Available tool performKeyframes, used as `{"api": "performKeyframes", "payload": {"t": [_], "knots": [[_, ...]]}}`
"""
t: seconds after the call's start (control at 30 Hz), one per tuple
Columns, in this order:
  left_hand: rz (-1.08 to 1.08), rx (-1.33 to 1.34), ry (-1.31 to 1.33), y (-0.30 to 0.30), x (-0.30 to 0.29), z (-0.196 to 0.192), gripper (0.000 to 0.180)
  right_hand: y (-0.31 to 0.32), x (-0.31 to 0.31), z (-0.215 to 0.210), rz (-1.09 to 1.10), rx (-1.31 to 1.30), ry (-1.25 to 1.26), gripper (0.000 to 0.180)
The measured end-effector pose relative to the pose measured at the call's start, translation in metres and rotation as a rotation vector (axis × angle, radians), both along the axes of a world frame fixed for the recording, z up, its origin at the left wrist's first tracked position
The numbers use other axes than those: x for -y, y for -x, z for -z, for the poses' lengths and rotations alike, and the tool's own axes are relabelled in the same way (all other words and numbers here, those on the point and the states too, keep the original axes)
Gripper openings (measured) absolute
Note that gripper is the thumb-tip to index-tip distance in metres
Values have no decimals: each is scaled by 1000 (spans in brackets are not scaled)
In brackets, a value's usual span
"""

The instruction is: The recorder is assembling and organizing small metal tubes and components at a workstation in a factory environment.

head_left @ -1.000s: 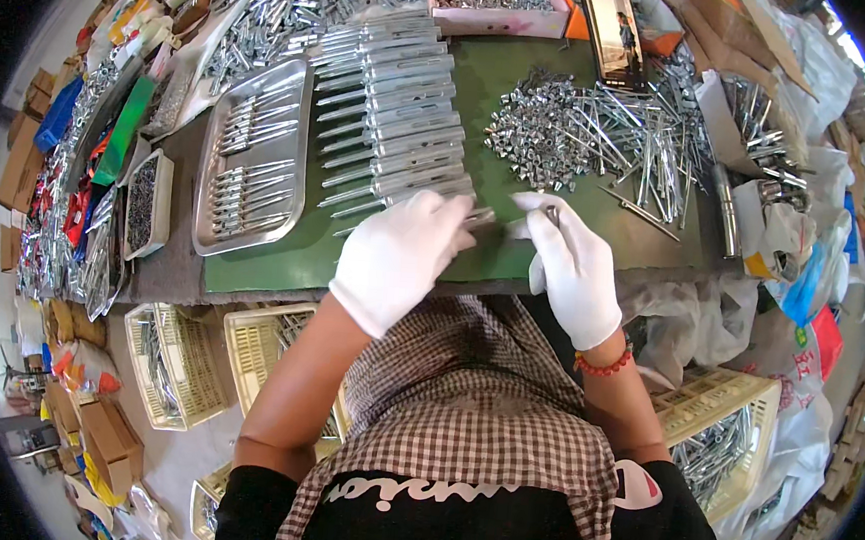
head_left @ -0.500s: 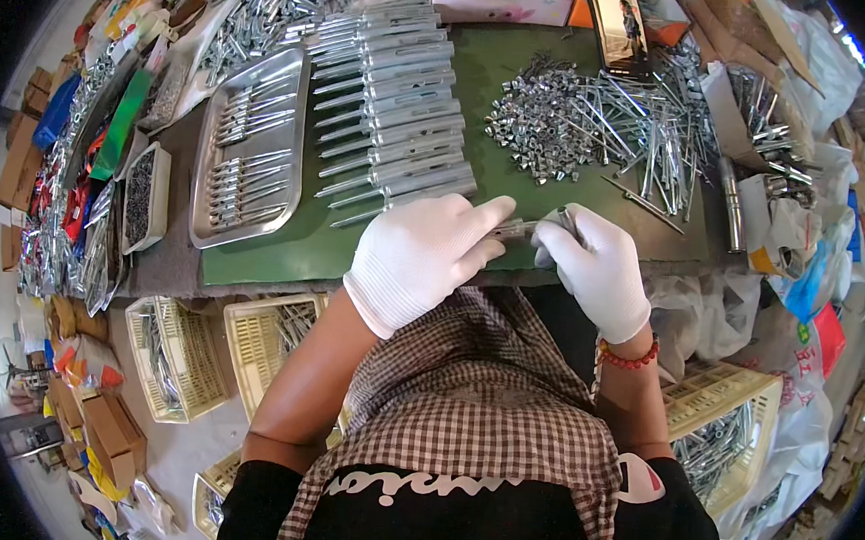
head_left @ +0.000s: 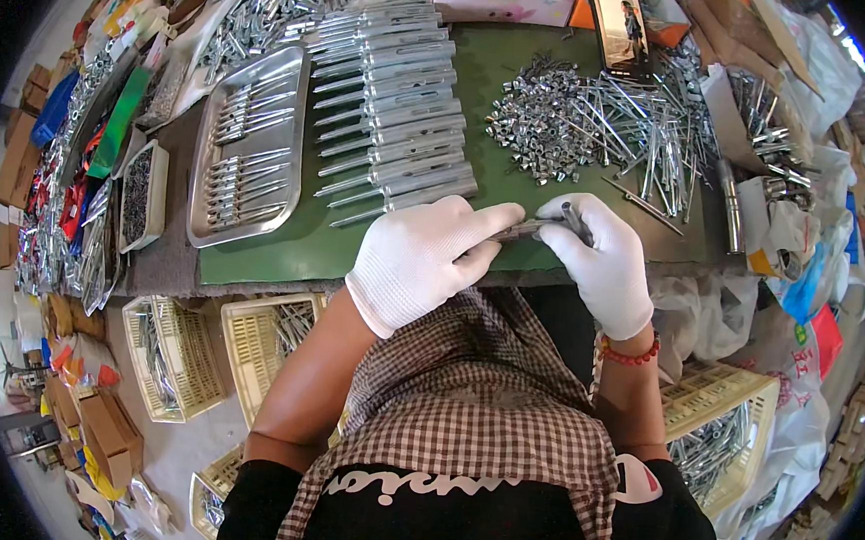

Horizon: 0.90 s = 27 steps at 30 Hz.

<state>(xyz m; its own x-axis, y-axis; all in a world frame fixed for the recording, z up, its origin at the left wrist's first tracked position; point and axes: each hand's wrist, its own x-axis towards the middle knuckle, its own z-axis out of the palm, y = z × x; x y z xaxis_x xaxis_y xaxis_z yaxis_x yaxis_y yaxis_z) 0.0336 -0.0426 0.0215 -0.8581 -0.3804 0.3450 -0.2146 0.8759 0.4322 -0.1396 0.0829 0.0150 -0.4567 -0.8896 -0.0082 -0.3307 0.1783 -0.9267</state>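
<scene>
Shiny metal rod (head_left: 521, 228), white knit cloth gloves, matt green mat (head_left: 284, 245), glossy steel tray (head_left: 248, 147)

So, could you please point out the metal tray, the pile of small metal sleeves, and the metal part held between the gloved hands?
metal tray (head_left: 248, 147): head view, on its middle, among the pieces lying in it.
pile of small metal sleeves (head_left: 535, 122): head view, centre of the heap.
metal part (head_left: 526, 228): head view, on the bare shaft between both gloves.

Assembly workshop: heaped metal parts (head_left: 603, 121), crates (head_left: 171, 357).

tray (head_left: 246, 147) left | finished row (head_left: 394, 107) centre — loose parts pile (head_left: 603, 131) right | baskets (head_left: 216, 355) below table edge
</scene>
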Motion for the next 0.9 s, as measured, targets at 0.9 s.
{"api": "performKeyframes", "payload": {"t": [0.9], "knots": [[-139, 282, 108, 9, -18, 3, 21, 87, 206, -11, -379, -1454, -246, 21]]}}
